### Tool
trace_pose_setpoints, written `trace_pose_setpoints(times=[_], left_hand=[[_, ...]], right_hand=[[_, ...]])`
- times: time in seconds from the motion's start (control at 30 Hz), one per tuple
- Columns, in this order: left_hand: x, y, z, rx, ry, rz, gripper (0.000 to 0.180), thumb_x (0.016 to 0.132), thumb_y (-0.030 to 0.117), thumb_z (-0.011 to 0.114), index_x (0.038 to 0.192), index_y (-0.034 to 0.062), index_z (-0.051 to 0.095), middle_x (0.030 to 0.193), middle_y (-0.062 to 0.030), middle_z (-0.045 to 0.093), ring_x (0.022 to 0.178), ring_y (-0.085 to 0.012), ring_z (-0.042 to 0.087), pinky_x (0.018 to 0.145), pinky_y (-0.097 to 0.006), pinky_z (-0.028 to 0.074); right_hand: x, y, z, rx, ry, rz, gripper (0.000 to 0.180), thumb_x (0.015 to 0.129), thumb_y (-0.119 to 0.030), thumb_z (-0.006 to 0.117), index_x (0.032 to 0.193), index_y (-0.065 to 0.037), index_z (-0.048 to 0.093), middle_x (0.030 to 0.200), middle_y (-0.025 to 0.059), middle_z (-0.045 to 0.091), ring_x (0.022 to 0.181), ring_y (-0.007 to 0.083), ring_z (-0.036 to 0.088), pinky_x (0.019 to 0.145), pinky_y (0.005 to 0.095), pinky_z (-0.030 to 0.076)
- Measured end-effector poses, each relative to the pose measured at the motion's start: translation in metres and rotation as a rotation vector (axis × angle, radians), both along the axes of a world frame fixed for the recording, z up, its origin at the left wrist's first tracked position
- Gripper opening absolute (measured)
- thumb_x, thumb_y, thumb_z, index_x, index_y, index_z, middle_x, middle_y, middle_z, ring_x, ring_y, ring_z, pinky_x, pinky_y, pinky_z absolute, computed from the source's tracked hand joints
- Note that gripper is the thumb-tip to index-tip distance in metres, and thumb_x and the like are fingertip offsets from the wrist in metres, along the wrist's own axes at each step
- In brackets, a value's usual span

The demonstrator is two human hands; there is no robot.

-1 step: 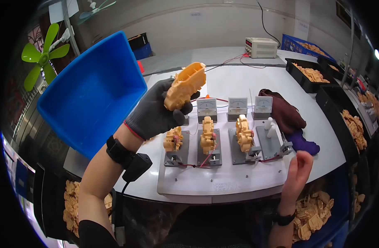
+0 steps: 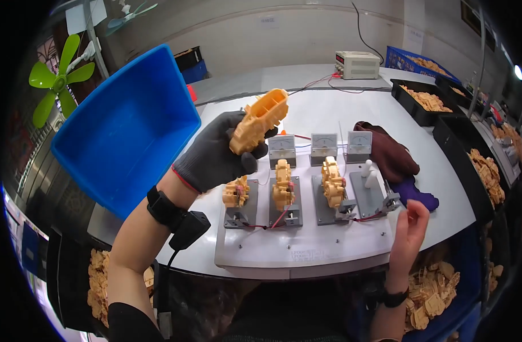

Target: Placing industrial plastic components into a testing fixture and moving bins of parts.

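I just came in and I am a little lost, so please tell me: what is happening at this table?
A person works at a white table. The gloved left hand holds up an orange plastic part above a grey test board. Three of the board's four stands carry similar orange parts; the rightmost stand has none. The bare right hand hovers open by the board's right edge. A blue bin sits at the left.

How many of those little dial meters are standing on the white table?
3, in a row behind the clamp stands: the left meter beside the gloved left hand, the middle meter, and the right meter by the dark cloth. None looks hidden.
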State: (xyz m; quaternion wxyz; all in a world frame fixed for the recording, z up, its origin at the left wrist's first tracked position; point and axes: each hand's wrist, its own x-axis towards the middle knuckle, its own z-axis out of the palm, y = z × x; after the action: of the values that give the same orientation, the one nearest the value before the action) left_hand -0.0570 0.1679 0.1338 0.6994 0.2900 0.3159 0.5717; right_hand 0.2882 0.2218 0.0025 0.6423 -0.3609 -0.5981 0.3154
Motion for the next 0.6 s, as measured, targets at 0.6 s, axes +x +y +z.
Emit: trace_pose_setpoints(times=[0.6], left_hand=[[0.122, 0.068, 0.018, 0.035, 0.966, 0.140, 0.049, 0.089, 0.040, 0.058, 0.127, 0.0095, 0.052, 0.097, -0.0053, 0.056, 0.078, -0.0097, 0.054, 0.065, -0.020, 0.047]], right_hand=[[0.021, 0.020, -0.023, -0.077, 0.087, 0.373, 0.016, 0.087, -0.011, 0.063, 0.098, -0.004, 0.054, 0.086, -0.0002, 0.055, 0.079, 0.0076, 0.052, 0.074, 0.0220, 0.043]])
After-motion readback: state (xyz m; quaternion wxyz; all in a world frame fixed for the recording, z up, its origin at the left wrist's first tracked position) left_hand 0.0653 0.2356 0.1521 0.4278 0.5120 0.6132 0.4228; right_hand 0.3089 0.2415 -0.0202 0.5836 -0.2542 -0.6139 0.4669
